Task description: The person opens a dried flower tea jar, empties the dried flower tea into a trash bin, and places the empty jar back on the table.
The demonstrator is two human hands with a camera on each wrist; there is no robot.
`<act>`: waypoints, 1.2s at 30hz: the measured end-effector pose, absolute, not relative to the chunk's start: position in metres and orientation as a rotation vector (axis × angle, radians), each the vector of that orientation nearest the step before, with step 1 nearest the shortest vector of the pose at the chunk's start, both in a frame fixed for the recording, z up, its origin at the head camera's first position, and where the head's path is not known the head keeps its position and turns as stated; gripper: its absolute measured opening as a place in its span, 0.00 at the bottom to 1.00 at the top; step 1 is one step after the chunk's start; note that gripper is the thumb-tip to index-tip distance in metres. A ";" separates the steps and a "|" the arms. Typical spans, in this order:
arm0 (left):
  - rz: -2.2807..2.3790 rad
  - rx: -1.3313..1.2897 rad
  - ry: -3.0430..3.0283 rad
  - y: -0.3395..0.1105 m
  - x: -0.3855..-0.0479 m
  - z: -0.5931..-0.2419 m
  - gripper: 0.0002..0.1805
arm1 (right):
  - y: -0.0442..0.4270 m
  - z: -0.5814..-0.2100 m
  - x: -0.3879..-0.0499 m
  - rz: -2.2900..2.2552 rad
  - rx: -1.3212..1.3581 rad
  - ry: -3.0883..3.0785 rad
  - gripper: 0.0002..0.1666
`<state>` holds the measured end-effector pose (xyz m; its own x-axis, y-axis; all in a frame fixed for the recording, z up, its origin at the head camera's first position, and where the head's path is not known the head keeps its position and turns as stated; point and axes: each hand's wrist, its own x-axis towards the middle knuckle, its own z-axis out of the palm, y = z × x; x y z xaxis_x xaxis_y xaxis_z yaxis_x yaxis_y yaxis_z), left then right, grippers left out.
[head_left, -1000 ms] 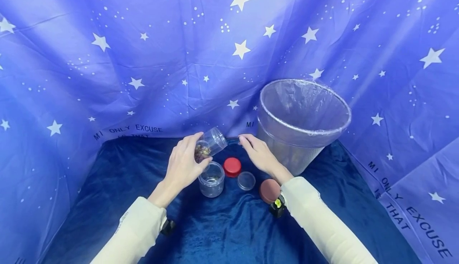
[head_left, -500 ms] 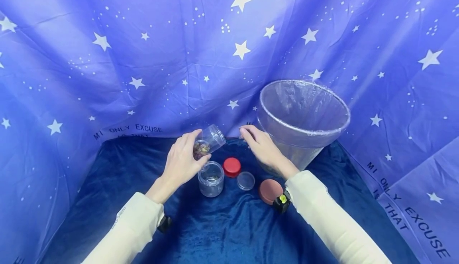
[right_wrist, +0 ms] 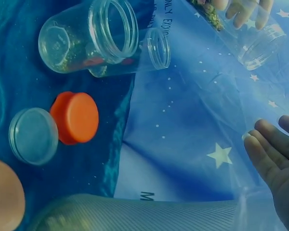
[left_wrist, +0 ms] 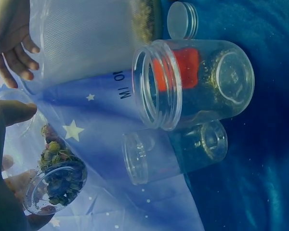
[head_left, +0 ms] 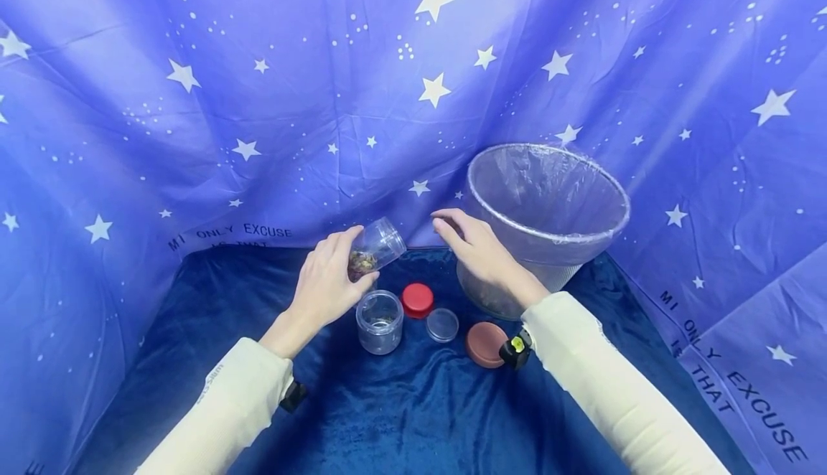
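My left hand [head_left: 329, 278] grips a clear jar [head_left: 381, 240] above the table, tilted with its mouth to the upper right. Dried flower buds [left_wrist: 58, 168] lie toward the bottom of that jar. Facing the mouth, a short gap away, is my right hand [head_left: 474, 249], its fingers loosely bent with nothing seen in them. Below the held jar stands a wide clear jar [head_left: 380, 331], uncapped, with small crumbs inside. A slimmer clear jar [left_wrist: 154, 156] is behind it, mostly hidden in the head view.
To the right of the wide jar lie a red lid [head_left: 418, 300], a clear lid [head_left: 442, 325] and a brownish-pink lid [head_left: 486, 344]. A mesh bin [head_left: 549, 245] with a plastic liner stands at the back right, close to my right hand. Dark blue cloth [head_left: 400, 417] covers the table.
My right hand has risen, and its fingertips have parted from a pinch. The left hand has lifted the jar slightly, keeping it tilted.
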<state>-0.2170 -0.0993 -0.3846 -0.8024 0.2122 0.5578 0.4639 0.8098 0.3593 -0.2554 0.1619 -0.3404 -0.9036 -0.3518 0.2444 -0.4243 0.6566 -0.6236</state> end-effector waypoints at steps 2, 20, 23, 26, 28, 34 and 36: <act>-0.655 -0.510 -2.485 -0.100 -0.217 -0.383 0.40 | 0.162 -0.336 -0.256 1.058 0.652 -2.772 0.26; -0.574 -0.599 -2.460 -0.090 -0.228 -0.364 0.40 | 0.178 -0.299 -0.265 0.956 0.629 -2.717 0.27; -0.557 -0.612 -2.461 -0.086 -0.229 -0.361 0.40 | 0.180 -0.294 -0.265 0.946 0.624 -2.704 0.26; -0.541 -0.620 -2.476 -0.083 -0.230 -0.358 0.39 | 0.183 -0.288 -0.266 0.940 0.612 -2.695 0.26; -0.535 -0.620 -2.496 -0.082 -0.230 -0.357 0.40 | 0.186 -0.286 -0.268 0.933 0.615 -2.688 0.26; -0.533 -0.608 -2.563 -0.082 -0.232 -0.358 0.40 | 0.202 -0.281 -0.270 0.889 0.591 -2.654 0.25; -0.535 -0.600 -2.569 -0.083 -0.232 -0.358 0.40 | 0.208 -0.279 -0.271 0.866 0.579 -2.639 0.24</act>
<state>-0.2324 -0.0828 -0.3581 -0.8061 0.3178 0.4992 0.4908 0.8304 0.2639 -0.2709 0.2076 -0.2789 -0.8727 -0.2795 0.4004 -0.4624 0.7366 -0.4936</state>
